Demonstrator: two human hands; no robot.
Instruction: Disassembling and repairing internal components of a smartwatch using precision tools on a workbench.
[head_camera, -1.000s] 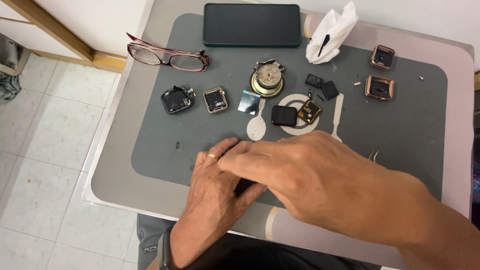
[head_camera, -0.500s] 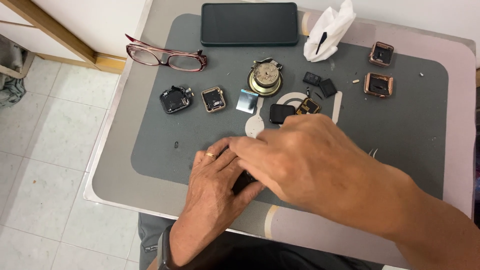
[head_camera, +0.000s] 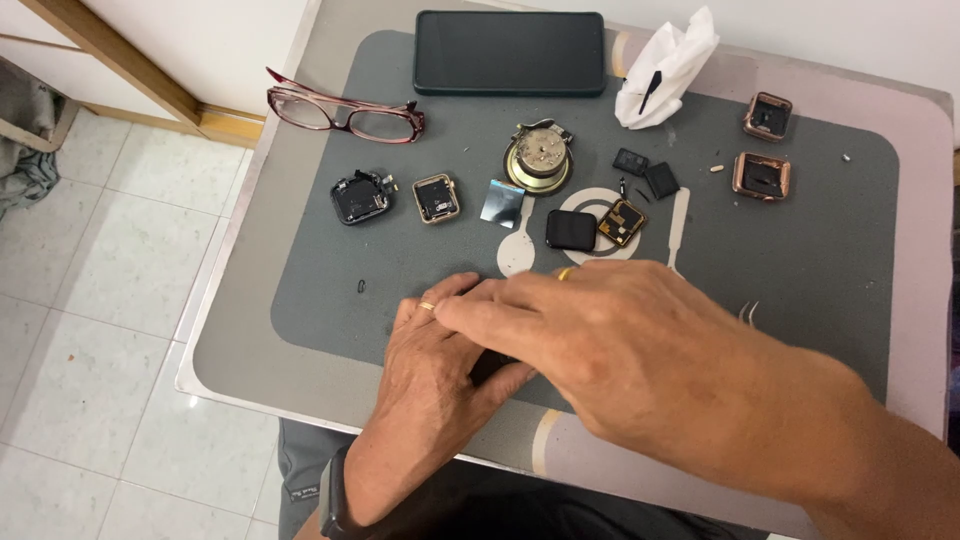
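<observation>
Both hands lie together at the near edge of the grey work mat (head_camera: 330, 290) on the bench (head_camera: 250, 350). The left hand (head_camera: 435, 365) rests palm down, fingers curled over something small and dark; the right hand (head_camera: 620, 345) lies across its fingertips and hides it, so I cannot tell what is held or how firmly. At twelve o'clock from the hands sit a black watch screen (head_camera: 571, 230) and a gold-edged watch module (head_camera: 622, 222). Toward eleven o'clock lie a black watch case (head_camera: 360, 197) and a gold watch case (head_camera: 437, 197). Farther off at twelve, a round brass mechanism (head_camera: 538, 160) and a dark phone (head_camera: 510, 52). Red glasses (head_camera: 345, 112) lie at ten o'clock.
</observation>
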